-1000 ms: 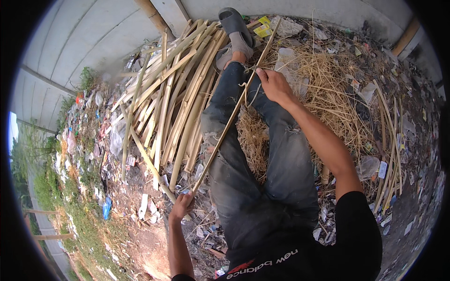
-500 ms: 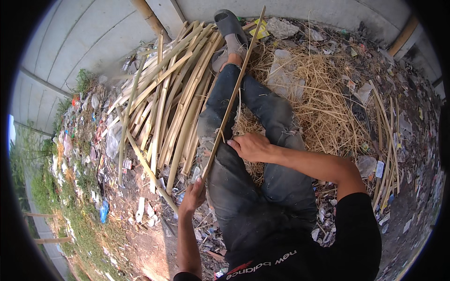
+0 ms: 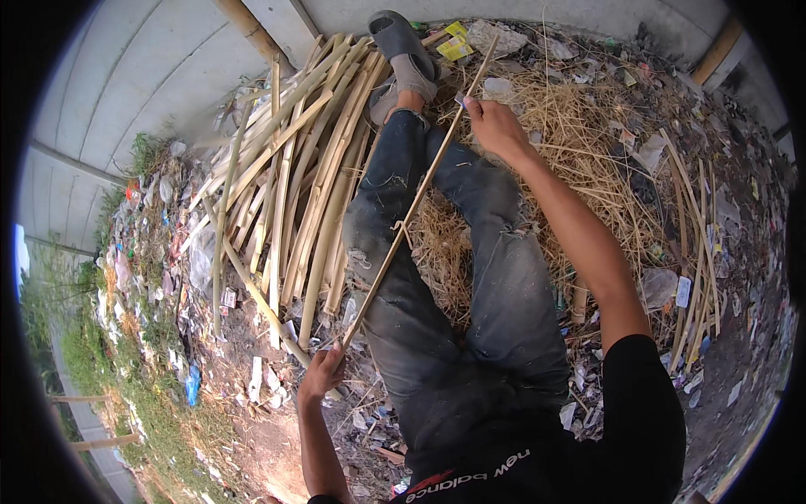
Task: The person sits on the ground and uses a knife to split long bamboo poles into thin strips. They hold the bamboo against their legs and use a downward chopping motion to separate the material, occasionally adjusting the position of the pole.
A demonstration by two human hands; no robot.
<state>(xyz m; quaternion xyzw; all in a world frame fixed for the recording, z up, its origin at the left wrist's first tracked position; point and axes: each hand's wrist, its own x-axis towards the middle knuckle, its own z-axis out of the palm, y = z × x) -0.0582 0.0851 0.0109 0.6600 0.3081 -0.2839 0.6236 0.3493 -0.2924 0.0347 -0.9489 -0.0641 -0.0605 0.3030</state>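
Note:
A long, thin bamboo strip (image 3: pixel 431 169) slants across my legs, its far end beyond my knees. My left hand (image 3: pixel 322 373) is closed around the strip's near end, beside my left thigh. Farther up, my right hand (image 3: pixel 497 130) is closed against the strip near its far end. A small pale bit shows at those fingertips, too small to name. Midway along the strip, a thin curled shaving (image 3: pixel 400 227) sticks out over my left leg.
A pile of split bamboo strips (image 3: pixel 315 176) lies left of my legs. Dry straw-like shavings (image 3: pixel 579 160) heap up on the right, with more thin strips (image 3: pixel 695 252) beyond. Litter covers the ground, and a grey panel wall (image 3: pixel 109 84) stands behind. My crossed feet wear grey clogs (image 3: pixel 395 35).
My right hand has slid away from me along the strip, from the curled shaving toward the far end. My left hand has shifted slightly left and nearer with the strip.

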